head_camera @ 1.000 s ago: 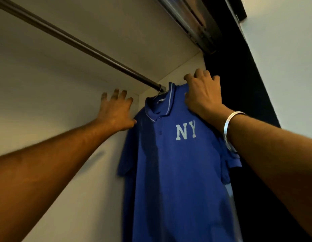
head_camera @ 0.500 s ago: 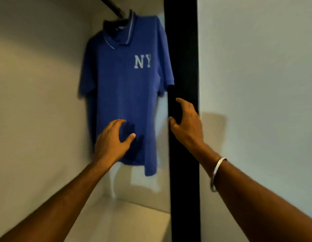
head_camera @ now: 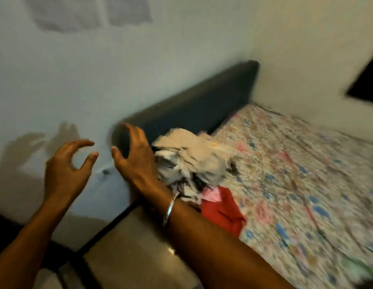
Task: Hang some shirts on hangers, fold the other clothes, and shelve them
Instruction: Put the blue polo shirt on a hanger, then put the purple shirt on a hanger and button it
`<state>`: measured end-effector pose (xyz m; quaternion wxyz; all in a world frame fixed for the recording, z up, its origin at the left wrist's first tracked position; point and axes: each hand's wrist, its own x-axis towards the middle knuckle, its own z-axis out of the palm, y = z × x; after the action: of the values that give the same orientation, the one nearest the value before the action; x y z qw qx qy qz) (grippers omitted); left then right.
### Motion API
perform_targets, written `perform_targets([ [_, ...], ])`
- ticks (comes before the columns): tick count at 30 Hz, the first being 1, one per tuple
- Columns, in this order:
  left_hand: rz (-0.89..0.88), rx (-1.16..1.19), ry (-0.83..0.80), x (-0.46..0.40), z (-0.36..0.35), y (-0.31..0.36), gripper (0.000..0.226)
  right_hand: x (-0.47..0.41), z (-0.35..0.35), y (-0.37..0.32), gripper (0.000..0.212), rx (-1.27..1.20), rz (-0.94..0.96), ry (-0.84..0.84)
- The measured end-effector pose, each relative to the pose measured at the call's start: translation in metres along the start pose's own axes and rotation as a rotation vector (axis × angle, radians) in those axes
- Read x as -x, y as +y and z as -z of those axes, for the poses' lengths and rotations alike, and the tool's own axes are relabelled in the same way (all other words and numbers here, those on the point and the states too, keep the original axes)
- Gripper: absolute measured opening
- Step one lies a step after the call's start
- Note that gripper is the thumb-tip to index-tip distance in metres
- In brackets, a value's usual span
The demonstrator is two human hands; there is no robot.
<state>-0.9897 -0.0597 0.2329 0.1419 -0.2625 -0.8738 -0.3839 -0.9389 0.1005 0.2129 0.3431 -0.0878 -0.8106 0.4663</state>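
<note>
Nearest us: our right forearm crossing the lower frame, a thin silver bangle [head_camera: 170, 209] on the wrist. Below it, a strip of pale tiled floor [head_camera: 127, 247] with dark joint lines.

Next: our right hand [head_camera: 135, 157], raised in the air, fingers loosely curved and spread, thumb apart from them, gripping nothing. Beside it, our left hand [head_camera: 66, 165], likewise in the air, fingers and thumb bent into an open curl with a clear gap between the tips, holding nothing. Both hands cast shadows on the pale wall [head_camera: 77, 80] behind.

Further: a heap of clothes [head_camera: 191, 159] on the near corner of the bed, just beyond the right hand and apart from it. Pale, crumpled fabric on top, darker patterned pieces beneath; motion blur hides the detail. A red garment [head_camera: 223, 211] lies at the heap's near edge, partly hanging over the mattress side.

Under these: a floral bedsheet [head_camera: 296, 174] covering the bed.

Farthest: a dark headboard [head_camera: 198, 103] against the wall.
</note>
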Motion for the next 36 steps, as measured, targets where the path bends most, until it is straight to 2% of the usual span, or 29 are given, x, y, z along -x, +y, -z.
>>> perform_targets([
  [3,-0.092,0.110,-0.211,0.042,-0.093,0.054,0.025,0.051,0.104,0.076,0.063,0.123,-0.187,0.093],
  [8,-0.167,0.231,-0.427,0.098,-0.221,0.161,0.027,0.141,0.280,0.156,0.064,0.293,-0.435,0.226],
  [10,-0.193,0.258,-0.497,0.123,-0.268,0.208,0.032,0.184,0.343,0.178,0.064,0.330,-0.519,0.266],
  [13,-0.259,0.313,-0.620,0.172,-0.334,0.287,0.023,0.249,0.433,0.202,0.060,0.373,-0.632,0.321],
  [16,-0.328,0.403,-0.712,0.225,-0.380,0.365,0.022,0.302,0.511,0.211,0.056,0.374,-0.754,0.438],
  [19,-0.429,0.392,-0.797,0.276,-0.420,0.439,0.019,0.356,0.578,0.219,0.051,0.402,-0.832,0.572],
  [25,-0.555,0.448,-0.984,0.343,-0.481,0.516,0.017,0.442,0.648,0.232,0.046,0.437,-0.997,0.814],
  [28,-0.633,0.482,-1.103,0.374,-0.514,0.543,0.018,0.477,0.661,0.234,0.043,0.451,-1.091,0.900],
  [33,-0.667,0.583,-1.281,0.423,-0.559,0.598,0.014,0.524,0.693,0.229,0.040,0.462,-1.222,1.017],
  [36,-0.722,0.624,-1.353,0.455,-0.585,0.624,0.012,0.556,0.714,0.231,0.033,0.439,-1.283,1.164],
])
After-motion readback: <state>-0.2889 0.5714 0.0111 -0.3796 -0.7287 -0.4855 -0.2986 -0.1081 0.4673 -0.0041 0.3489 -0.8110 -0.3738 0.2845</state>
